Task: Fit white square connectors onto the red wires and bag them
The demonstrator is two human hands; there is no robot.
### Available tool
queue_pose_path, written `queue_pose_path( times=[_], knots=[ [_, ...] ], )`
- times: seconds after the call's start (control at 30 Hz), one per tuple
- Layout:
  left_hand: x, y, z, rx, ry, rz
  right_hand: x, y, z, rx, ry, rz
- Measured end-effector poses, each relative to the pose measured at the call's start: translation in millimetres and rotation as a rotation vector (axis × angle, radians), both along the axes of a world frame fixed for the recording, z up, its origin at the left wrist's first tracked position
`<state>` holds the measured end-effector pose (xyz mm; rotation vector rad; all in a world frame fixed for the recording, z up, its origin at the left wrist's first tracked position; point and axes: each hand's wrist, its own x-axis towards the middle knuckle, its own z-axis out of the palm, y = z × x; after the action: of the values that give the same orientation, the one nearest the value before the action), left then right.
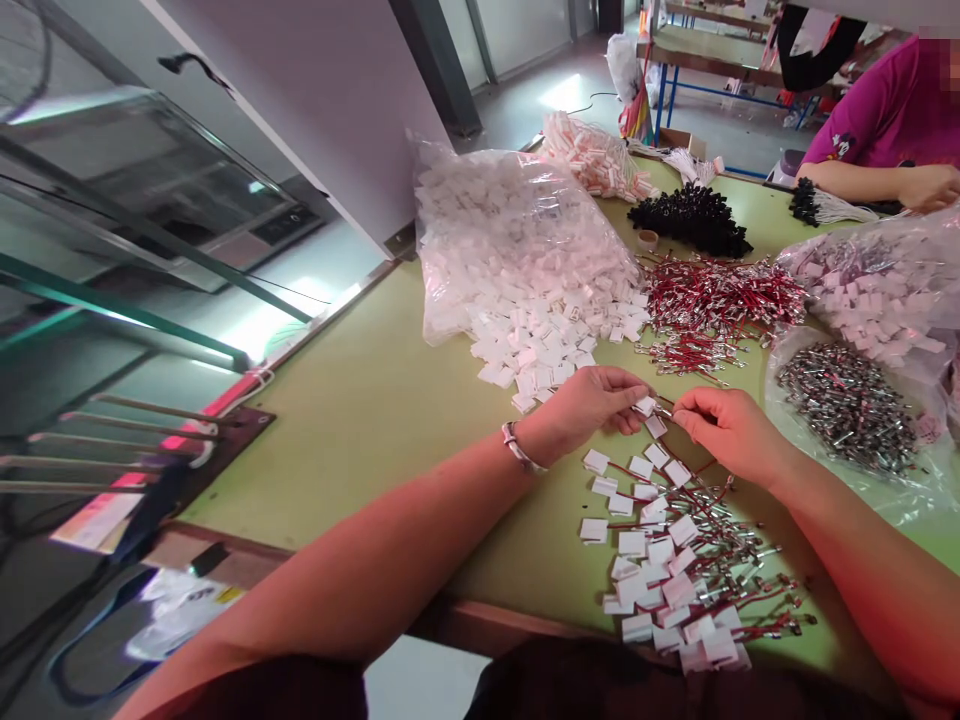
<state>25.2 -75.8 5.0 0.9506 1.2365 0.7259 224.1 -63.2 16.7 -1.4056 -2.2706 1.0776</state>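
Observation:
My left hand (pixel 611 398) pinches a small white plastic connector housing (pixel 645 406) above the green tabletop. Close beside it, the fingers of my right hand (pixel 716 425) are closed on a short wire with a metal terminal (pixel 663 408), whose tip meets the housing or lies right at it. Below both hands spreads a pile of white housings with red wires (pixel 660 560) attached. Just beyond my left hand are loose white housings (pixel 536 345), spilling from a clear plastic bag (pixel 510 220). Past my right hand lies a heap of red wires with metal terminals (pixel 720 300).
A clear bag of small metal parts (pixel 847 410) lies to the right, near another bag of white housings (pixel 885 300). Black connectors (pixel 690 220) are heaped at the back. A co-worker in a purple sleeve (pixel 870 110) sits across. A metal-pronged rack (pixel 150 440) stands at the left edge.

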Motion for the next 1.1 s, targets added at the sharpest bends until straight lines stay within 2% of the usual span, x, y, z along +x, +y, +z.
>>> queue_pose_path(
  times=[0.1, 0.3, 0.5, 0.73, 0.97, 1.1],
  knots=[
    [4, -3, -0.7, 0.001, -0.007, -0.023, 0, 1, 2.3, -0.018, -0.013, -0.002],
    [4, -2, -1.6, -0.014, -0.053, 0.023, 1, 0, 4.7, -0.053, -0.005, 0.0],
    [-1, -3, 0.6, 0.034, -0.021, -0.097, 0, 0, 5.6, -0.091, -0.072, -0.016],
    [3, -7, -3.4, 0.089, 0.023, -0.191, -6, -7, -3.0, 0.005, -0.054, 0.004],
    [4, -16, -3.9, 0.091, 0.021, -0.229, -10, -16, -1.0, -0.208, 0.018, -0.015],
    [8, -20, -0.6, 0.167, 0.106, -0.19, -8, -14, -0.4, -0.184, -0.003, -0.023]
  ],
)
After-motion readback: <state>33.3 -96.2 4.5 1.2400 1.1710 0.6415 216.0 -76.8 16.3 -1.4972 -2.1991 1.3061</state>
